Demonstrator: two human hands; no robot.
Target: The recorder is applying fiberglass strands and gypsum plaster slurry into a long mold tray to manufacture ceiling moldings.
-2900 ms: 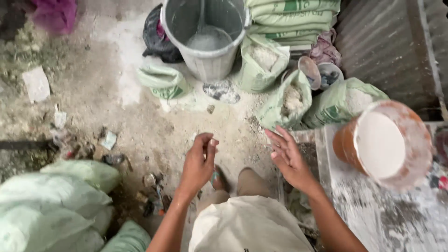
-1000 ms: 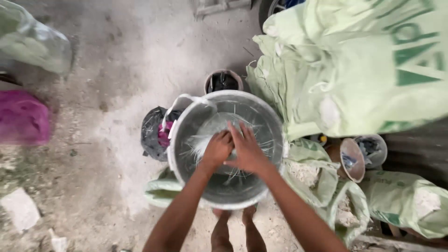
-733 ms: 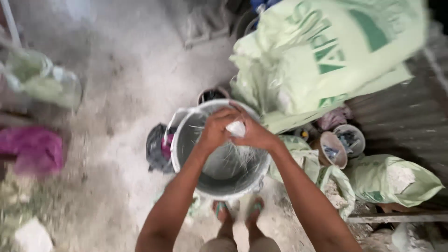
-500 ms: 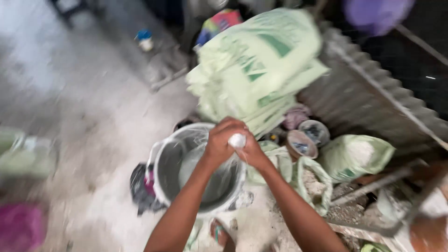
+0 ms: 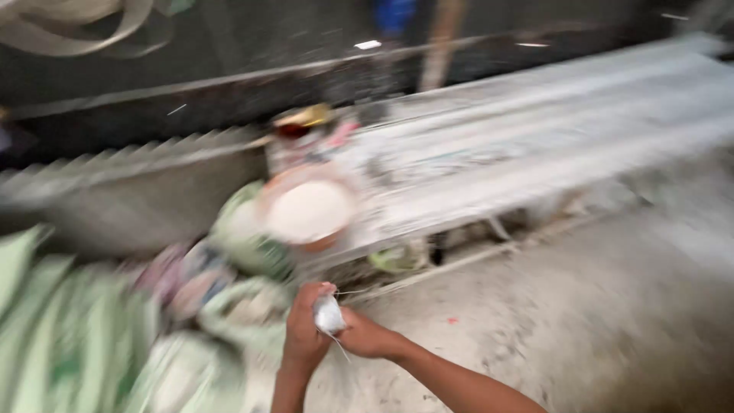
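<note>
Fingers of left hand [image 5: 304,330] and right hand [image 5: 367,338] pinch small white wet lump [image 5: 329,313] between them, near orange bowl [image 5: 308,208] on desk [image 5: 489,164].

Two hands: left [image 5: 304,336], right [image 5: 365,338] | one white wad [image 5: 329,314] | one bowl [image 5: 307,212] of white powder | one long bench [image 5: 535,145] | green sacks [image 5: 69,336], number blurred

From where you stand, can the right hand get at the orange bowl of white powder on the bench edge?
Probably not at once: the right hand and left hand are both busy pinching a small white wad. The bowl sits ahead, nothing between.
</note>
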